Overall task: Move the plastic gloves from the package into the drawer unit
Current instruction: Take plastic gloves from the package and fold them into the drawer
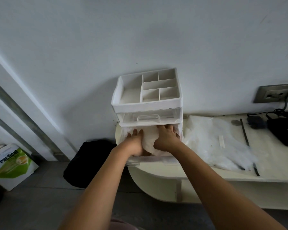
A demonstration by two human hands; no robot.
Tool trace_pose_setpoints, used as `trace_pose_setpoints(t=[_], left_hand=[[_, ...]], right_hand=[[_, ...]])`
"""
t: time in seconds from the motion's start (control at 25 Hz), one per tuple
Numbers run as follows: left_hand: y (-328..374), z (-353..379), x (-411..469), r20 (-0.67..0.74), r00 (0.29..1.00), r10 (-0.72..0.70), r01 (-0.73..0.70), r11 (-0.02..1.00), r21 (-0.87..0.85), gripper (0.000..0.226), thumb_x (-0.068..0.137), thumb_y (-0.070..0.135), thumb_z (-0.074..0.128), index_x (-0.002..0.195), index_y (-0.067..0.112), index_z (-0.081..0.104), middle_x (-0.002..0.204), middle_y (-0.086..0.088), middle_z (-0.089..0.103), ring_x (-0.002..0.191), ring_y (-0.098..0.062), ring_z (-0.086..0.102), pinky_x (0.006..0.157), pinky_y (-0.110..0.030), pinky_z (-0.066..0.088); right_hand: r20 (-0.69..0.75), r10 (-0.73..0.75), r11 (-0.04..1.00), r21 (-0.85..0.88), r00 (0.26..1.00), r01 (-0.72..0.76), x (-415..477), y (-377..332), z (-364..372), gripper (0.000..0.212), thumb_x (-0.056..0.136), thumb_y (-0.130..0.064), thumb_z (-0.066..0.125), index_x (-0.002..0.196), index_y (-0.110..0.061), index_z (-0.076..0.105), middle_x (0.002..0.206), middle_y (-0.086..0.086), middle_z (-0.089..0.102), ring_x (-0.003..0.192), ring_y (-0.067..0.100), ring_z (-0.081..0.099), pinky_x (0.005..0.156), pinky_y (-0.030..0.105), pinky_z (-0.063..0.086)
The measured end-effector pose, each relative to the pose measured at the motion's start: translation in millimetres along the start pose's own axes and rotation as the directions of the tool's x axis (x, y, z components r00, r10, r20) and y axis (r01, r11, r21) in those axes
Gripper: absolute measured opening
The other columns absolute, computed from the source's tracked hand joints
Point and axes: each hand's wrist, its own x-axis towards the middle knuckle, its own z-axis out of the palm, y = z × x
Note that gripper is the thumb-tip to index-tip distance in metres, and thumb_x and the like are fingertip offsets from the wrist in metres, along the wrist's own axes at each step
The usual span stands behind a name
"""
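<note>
Gloves point(149, 138) lengthwise front-to-back in pulled-out drawer point(158, 158), under left hand point(136, 141) and right hand point(167, 138), each grip spread flat.

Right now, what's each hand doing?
Left hand: open, pressing flat on the plastic gloves in the lower drawer.
Right hand: open, fingers spread on the same gloves.

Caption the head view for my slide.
Left hand and right hand press plastic gloves into the drawer unit's open bottom drawer.

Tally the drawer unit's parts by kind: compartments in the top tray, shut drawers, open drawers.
Top tray compartments: 6
Shut drawers: 1
Open drawers: 1
Total: 8
</note>
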Motion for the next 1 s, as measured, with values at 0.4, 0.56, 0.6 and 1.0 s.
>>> trace_pose_setpoints(t=[0.4, 0.56, 0.6, 1.0], left_hand=[[4.4, -5.2, 0.8, 0.015, 0.999, -0.040, 0.040, 0.999, 0.037, 0.107, 0.081, 0.051, 0.066, 0.153, 0.017, -0.006, 0.159, -0.013, -0.006, 0.147, -0.034, -0.003, 0.118, -0.047, 0.014], [7.5, -15.4, -28.2, -0.136, 0.990, 0.034, -0.056, 0.986, -0.155, 0.079, 0.078, 0.030, 0.076, 0.145, 0.020, 0.036, 0.147, 0.000, 0.037, 0.132, -0.023, 0.040, 0.105, -0.027, 0.035], [11.6, -18.6, -37.6, -0.195, 0.980, 0.034, -0.071, 0.980, -0.188, 0.064, 0.080, 0.029, 0.075, 0.137, 0.019, 0.048, 0.142, 0.000, 0.044, 0.126, -0.019, 0.046, 0.098, -0.024, 0.036], [130.6, -1.6, -72.1, -0.573, 0.736, 0.360, -0.540, 0.823, -0.177, 0.041, 0.088, 0.044, 0.061, 0.069, 0.008, 0.064, 0.069, -0.001, 0.064, 0.067, -0.014, 0.061, 0.068, -0.033, 0.050]], right_hand=[[0.352, -0.258, 0.921, -0.193, 0.900, 0.339, -40.0, -6.0, -77.7, 0.044, 0.091, -0.015, 0.054, 0.135, -0.018, 0.051, 0.140, -0.001, 0.048, 0.126, 0.015, 0.045, 0.102, 0.023, 0.033], [0.242, -0.332, 0.891, -0.237, 0.912, 0.387, -52.8, 19.7, -128.1, 0.027, 0.090, -0.022, 0.059, 0.116, -0.025, 0.064, 0.115, -0.008, 0.065, 0.103, 0.007, 0.059, 0.096, 0.024, 0.044], [0.206, -0.341, 0.884, -0.263, 0.917, 0.387, -54.5, 28.5, -139.8, 0.023, 0.090, -0.023, 0.059, 0.112, -0.024, 0.067, 0.109, -0.008, 0.068, 0.099, 0.006, 0.061, 0.094, 0.024, 0.046], [-0.058, -0.030, 0.821, -0.571, 0.998, -0.009, -62.2, 171.4, -193.6, 0.033, 0.086, -0.048, 0.061, 0.078, -0.017, 0.067, 0.068, -0.004, 0.060, 0.060, 0.007, 0.053, 0.056, 0.019, 0.041]])
